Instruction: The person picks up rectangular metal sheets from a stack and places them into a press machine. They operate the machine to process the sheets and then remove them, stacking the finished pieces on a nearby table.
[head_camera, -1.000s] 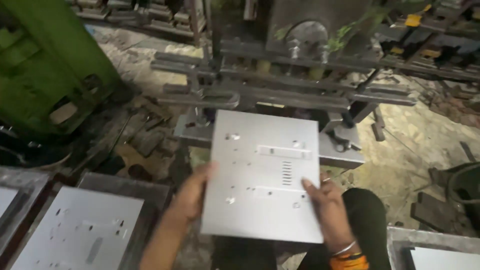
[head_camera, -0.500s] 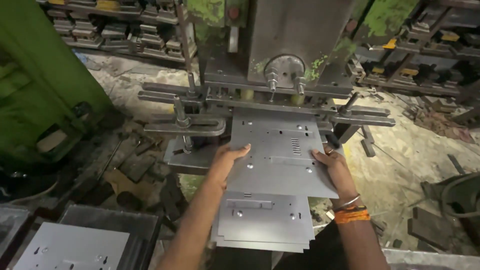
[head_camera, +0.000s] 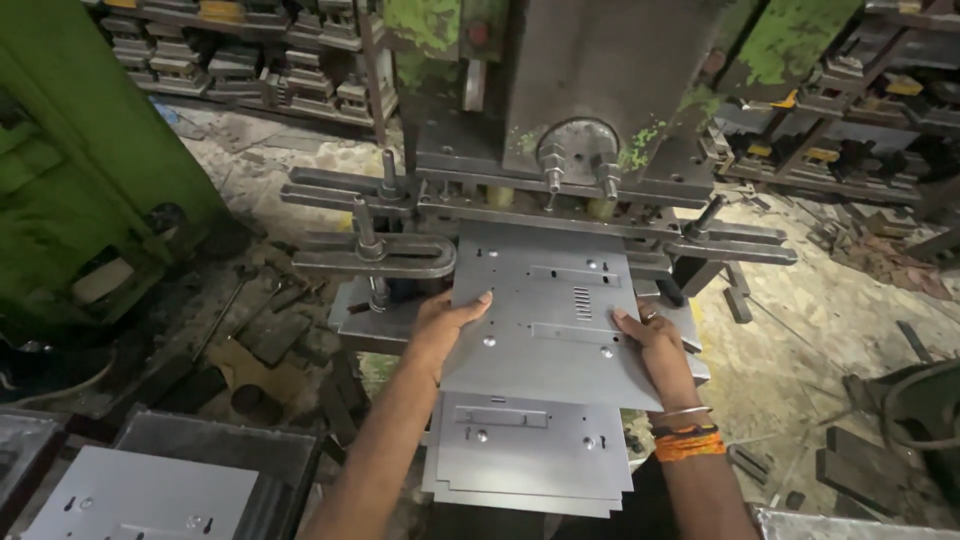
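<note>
Both my hands hold a flat grey metal sheet (head_camera: 550, 320) with punched holes and slots. Its far edge lies under the head of the press machine (head_camera: 590, 110), on the press bed (head_camera: 350, 310). My left hand (head_camera: 445, 325) grips the sheet's left edge. My right hand (head_camera: 655, 345), with orange and metal bangles at the wrist, grips its right edge. Below the held sheet, a stack of similar punched sheets (head_camera: 530, 455) rests near my lap.
A crate with another punched sheet (head_camera: 140, 495) sits at the lower left. A green machine body (head_camera: 70, 170) stands on the left. Racks of metal parts (head_camera: 250, 60) line the back. Scrap pieces (head_camera: 260, 340) litter the dirty floor.
The sheet has moved forward from in front of me into the press, its far edge now under the press head. The camera has tilted up, revealing the stack below.
</note>
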